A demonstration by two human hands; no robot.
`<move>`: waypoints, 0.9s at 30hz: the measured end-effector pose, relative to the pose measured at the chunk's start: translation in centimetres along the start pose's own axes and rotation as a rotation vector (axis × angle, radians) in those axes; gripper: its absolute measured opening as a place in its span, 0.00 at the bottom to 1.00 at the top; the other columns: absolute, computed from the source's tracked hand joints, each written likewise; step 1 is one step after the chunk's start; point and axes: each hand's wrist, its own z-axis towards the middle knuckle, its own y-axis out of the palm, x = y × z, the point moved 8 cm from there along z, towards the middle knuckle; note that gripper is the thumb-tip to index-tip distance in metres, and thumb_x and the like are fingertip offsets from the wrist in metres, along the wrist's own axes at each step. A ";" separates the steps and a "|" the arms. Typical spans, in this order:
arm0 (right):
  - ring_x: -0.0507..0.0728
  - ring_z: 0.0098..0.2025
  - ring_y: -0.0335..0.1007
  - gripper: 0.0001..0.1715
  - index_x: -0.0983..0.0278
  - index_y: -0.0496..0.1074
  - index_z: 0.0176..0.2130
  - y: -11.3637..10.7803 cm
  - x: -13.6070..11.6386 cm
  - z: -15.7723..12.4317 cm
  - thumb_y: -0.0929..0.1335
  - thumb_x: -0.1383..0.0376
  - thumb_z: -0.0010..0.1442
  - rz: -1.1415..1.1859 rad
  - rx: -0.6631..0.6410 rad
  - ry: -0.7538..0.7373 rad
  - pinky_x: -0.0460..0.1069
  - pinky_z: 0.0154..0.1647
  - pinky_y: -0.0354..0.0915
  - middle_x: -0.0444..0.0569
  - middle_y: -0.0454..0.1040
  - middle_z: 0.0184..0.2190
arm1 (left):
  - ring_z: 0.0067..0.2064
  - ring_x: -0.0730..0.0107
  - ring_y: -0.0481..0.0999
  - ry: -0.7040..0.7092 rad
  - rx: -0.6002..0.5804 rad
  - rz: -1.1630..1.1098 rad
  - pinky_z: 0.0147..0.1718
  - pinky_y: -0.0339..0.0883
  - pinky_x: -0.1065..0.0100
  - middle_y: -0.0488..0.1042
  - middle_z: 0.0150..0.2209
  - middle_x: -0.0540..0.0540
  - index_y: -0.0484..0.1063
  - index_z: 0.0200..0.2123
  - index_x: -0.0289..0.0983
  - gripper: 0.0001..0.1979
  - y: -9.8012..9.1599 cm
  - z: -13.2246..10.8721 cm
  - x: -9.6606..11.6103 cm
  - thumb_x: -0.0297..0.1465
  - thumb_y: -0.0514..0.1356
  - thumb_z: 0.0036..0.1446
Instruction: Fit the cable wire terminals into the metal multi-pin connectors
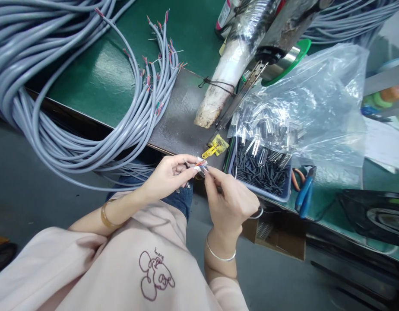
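The stripped cable end [201,164], its coloured wires showing, sits just off the near edge of the table [99,86], above the person's lap. The left hand [169,175] pinches it between its fingers from one side, and the right hand [230,201] pinches its tip from the other. Just beyond lie a yellow clip [215,147] and a blue tray [273,195] of black parts, under a clear bag [316,108]; grey cables [57,129] loop to the left

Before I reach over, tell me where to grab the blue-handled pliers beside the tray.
Grip the blue-handled pliers by both handles, coming from the near edge of the bench. The handles point toward that edge, while the head lies up by the plastic bag.
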 end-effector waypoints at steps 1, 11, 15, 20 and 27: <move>0.46 0.19 0.62 0.01 0.63 0.75 0.39 0.0 0.2 -0.1 0.71 0.69 0.65 0.046 0.001 0.028 0.45 0.25 0.57 0.38 0.74 0.21 | 0.19 0.82 0.63 0.013 0.002 -0.004 0.18 0.61 0.78 0.69 0.21 0.55 0.76 0.40 0.33 0.13 0.0 0.0 0.2 0.35 0.68 0.54; 0.46 0.13 0.58 0.05 0.61 0.73 0.43 -2.3 4.3 -2.6 0.69 0.64 0.65 0.620 0.487 0.506 0.43 0.14 0.54 0.34 0.68 0.18 | 0.22 0.82 0.73 0.249 0.177 0.101 0.22 0.71 0.80 0.74 0.27 0.52 0.71 0.32 0.35 0.05 -0.3 -1.0 2.4 0.28 0.65 0.54; 0.48 0.19 0.72 0.06 0.62 0.72 0.42 -1.5 4.0 -3.0 0.71 0.69 0.63 0.509 0.430 0.519 0.42 0.17 0.64 0.41 0.81 0.30 | 0.21 0.82 0.73 0.284 0.202 0.098 0.20 0.70 0.80 0.76 0.28 0.51 0.71 0.31 0.35 0.06 -0.4 -1.2 3.0 0.28 0.66 0.54; 0.54 0.39 0.82 0.06 0.62 0.73 0.36 1.4 3.0 -2.7 0.72 0.71 0.61 0.544 0.179 0.488 0.48 0.36 0.78 0.46 0.83 0.39 | 0.21 0.82 0.72 0.289 0.187 0.096 0.20 0.70 0.79 0.75 0.27 0.51 0.70 0.30 0.35 0.08 0.0 -1.1 2.7 0.29 0.67 0.53; 0.52 0.39 0.82 0.10 0.61 0.72 0.36 1.5 1.9 -1.3 0.73 0.75 0.59 0.322 0.245 0.253 0.47 0.41 0.78 0.46 0.83 0.38 | 0.20 0.84 0.70 0.260 0.307 0.073 0.17 0.64 0.79 0.75 0.32 0.50 0.65 0.29 0.36 0.12 -0.7 0.4 1.4 0.31 0.68 0.52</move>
